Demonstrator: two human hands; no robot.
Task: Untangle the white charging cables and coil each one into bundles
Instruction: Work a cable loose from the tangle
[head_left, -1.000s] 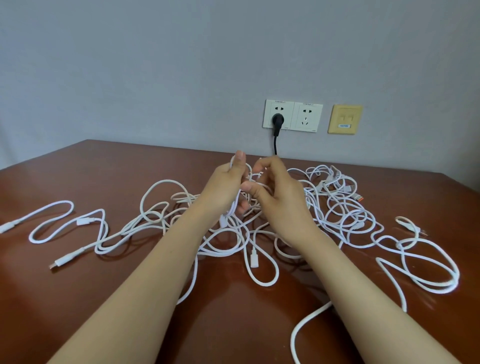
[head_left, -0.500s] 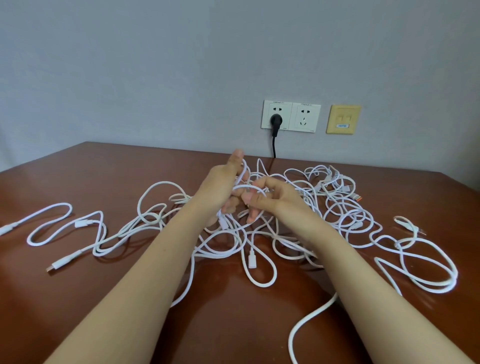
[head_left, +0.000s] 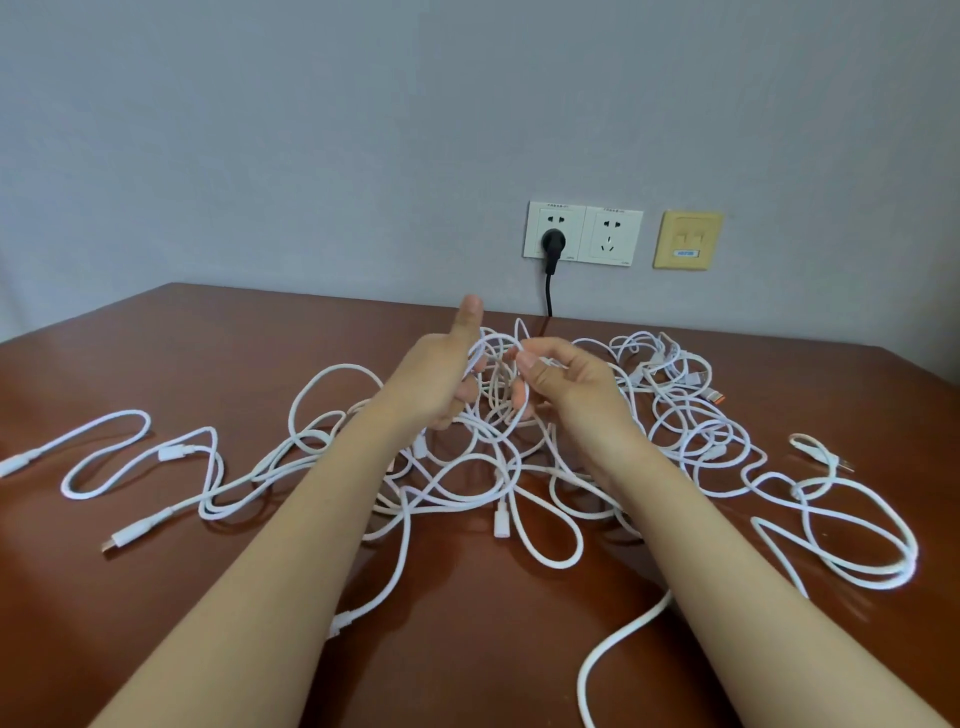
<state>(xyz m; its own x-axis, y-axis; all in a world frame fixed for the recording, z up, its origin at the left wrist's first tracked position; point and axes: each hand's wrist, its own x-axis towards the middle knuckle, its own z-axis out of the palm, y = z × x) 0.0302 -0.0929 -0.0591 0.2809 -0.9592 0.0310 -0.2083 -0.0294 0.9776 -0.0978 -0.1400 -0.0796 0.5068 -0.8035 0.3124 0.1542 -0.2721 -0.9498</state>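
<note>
Several white charging cables (head_left: 457, 483) lie tangled across the brown table (head_left: 182, 353). Both my hands are raised above the middle of the tangle. My left hand (head_left: 441, 379) has its fingers curled around lifted loops, thumb pointing up. My right hand (head_left: 561, 384) pinches a strand between thumb and forefinger right beside the left hand. Loops hang down from both hands into the pile. Loose ends trail off to the left (head_left: 124, 538) and a looped stretch lies at the right (head_left: 857, 530).
On the wall behind the table sit a white double socket (head_left: 608, 236) with a black plug (head_left: 551, 244) and a yellow wall plate (head_left: 688, 240). The black cord drops behind the table's far edge. An orange-tipped connector (head_left: 717, 399) lies at the right rear.
My hands have drawn slightly apart and my left thumb has lifted upward. The right hand has shifted its pinch on the lifted loops; the pile below has barely moved.
</note>
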